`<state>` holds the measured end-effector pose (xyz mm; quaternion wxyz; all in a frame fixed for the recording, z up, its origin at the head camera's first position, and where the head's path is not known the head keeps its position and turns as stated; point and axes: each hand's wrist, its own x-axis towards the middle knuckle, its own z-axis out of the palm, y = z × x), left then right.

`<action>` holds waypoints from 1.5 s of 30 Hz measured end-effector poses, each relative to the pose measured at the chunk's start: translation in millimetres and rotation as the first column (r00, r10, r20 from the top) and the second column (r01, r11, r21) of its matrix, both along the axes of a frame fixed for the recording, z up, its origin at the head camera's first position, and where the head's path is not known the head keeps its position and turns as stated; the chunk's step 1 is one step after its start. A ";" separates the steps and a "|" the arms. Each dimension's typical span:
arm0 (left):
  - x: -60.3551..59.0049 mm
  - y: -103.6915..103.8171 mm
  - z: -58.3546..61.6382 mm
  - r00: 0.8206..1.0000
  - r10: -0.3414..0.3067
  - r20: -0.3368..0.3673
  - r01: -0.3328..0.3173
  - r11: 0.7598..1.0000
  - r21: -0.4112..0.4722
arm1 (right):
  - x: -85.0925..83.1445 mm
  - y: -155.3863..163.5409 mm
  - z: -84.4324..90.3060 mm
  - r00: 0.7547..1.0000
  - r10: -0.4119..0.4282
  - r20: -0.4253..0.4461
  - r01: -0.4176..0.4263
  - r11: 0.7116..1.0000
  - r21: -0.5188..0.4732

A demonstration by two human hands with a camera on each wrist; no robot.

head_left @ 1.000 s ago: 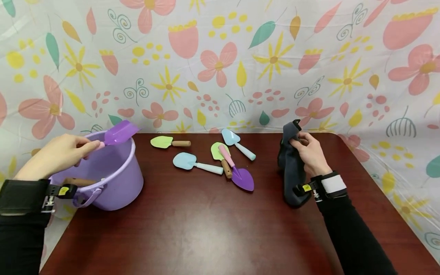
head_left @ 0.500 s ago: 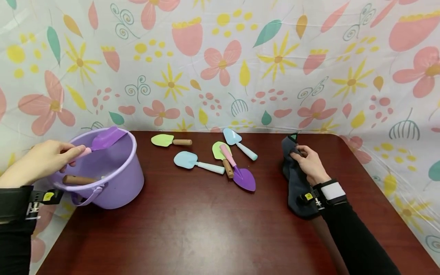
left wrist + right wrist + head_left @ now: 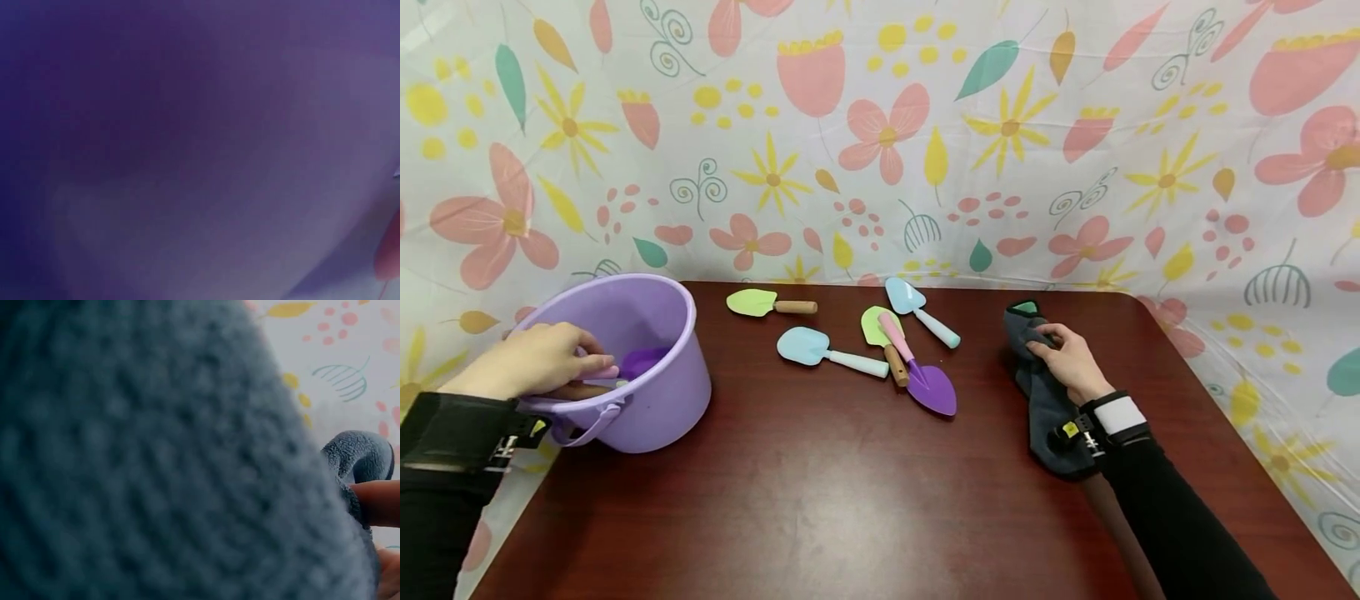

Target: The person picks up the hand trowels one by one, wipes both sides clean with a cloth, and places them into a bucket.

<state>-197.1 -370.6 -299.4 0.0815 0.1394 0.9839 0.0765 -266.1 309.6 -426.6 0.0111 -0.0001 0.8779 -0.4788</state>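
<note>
At the left, my left hand [image 3: 538, 360] reaches over the rim of a purple bucket [image 3: 662, 408]. Its fingers pinch the pink handle of a toy shovel, whose purple blade [image 3: 643, 362] is down inside the bucket. A brown wooden handle [image 3: 576, 390] lies under that hand, near the rim. The left wrist view is filled by a blurred purple surface. On the right, my right hand [image 3: 1075, 360] pinches the upper part of a dark grey terry cloth [image 3: 1054, 421] between thumb and fingers. The cloth, with its black edging and green patch, trails down onto the table; it fills most of the right wrist view.
Several toy trowels lie at the table's back middle: a green one [image 3: 752, 302], a light blue one [image 3: 805, 346], another light blue one [image 3: 906, 296], and a purple one [image 3: 931, 390] crossing a second green one [image 3: 874, 327]. A flowered curtain [image 3: 880, 225] hangs behind the table [image 3: 820, 500].
My left hand has lowered the purple shovel from above the rim into the bucket. My right hand has let the cloth sink lower, its bottom end now lying on the table.
</note>
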 end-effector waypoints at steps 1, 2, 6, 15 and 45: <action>-0.7 1.8 -1.8 1.000 0.006 0.006 -0.006 1.000 -0.005 | -1.3 0.4 -1.5 1.000 0.007 0.004 -0.007 1.000 0.001; -1.2 3.2 -3.8 1.000 0.015 0.012 -0.015 1.000 -0.010 | -2.4 0.8 -3.2 1.000 0.012 0.007 -0.013 1.000 0.011; -2.9 8.7 -11.6 0.998 0.037 0.046 -0.036 0.999 -0.015 | -6.2 2.6 -10.0 0.999 0.036 0.031 -0.037 0.999 0.033; -3.3 13.0 -17.7 0.997 -0.043 0.059 0.043 0.999 0.010 | -11.8 6.0 -15.5 0.998 0.056 0.010 -0.057 0.994 0.095; 18.0 57.0 20.6 0.985 0.004 -0.175 0.009 0.997 0.073 | 18.1 11.9 24.7 0.982 0.151 -0.111 -0.136 0.982 0.130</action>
